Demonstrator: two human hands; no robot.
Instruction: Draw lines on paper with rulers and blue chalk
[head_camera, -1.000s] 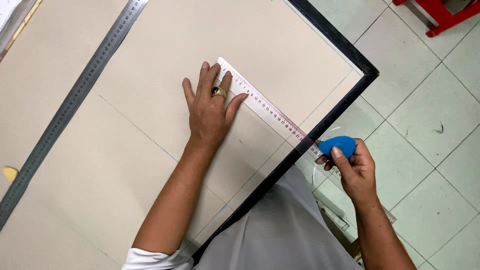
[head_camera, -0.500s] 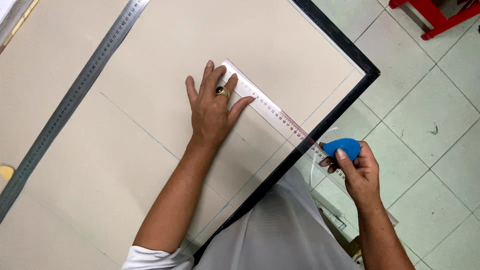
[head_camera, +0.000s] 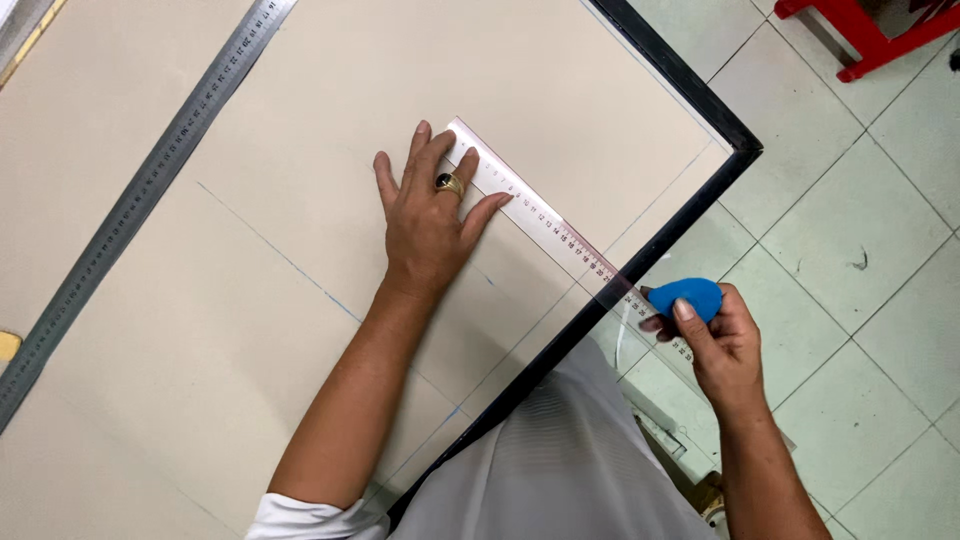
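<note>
My left hand (head_camera: 428, 222) lies flat on the beige fabric (head_camera: 300, 130) that covers the table (head_camera: 690, 95), fingers spread and pressing down the upper end of a clear plastic ruler (head_camera: 545, 225). A ring sits on one finger. The ruler runs slantwise from under my fingertips toward the table's black near edge and sticks out past it, close to the right-hand corner. My right hand (head_camera: 715, 335) is off the table, over the pale tiled floor (head_camera: 860, 250), its thumb and fingers pinching a blue, rounded piece of tailor's chalk (head_camera: 688, 296) against the overhanging end of the ruler. Thin blue chalk lines cross the fabric. A long metal ruler (head_camera: 140, 200) lies slantwise near the table's left side, well apart from my hands. A red stool (head_camera: 860, 35) stands on the floor beyond the far corner.
</note>
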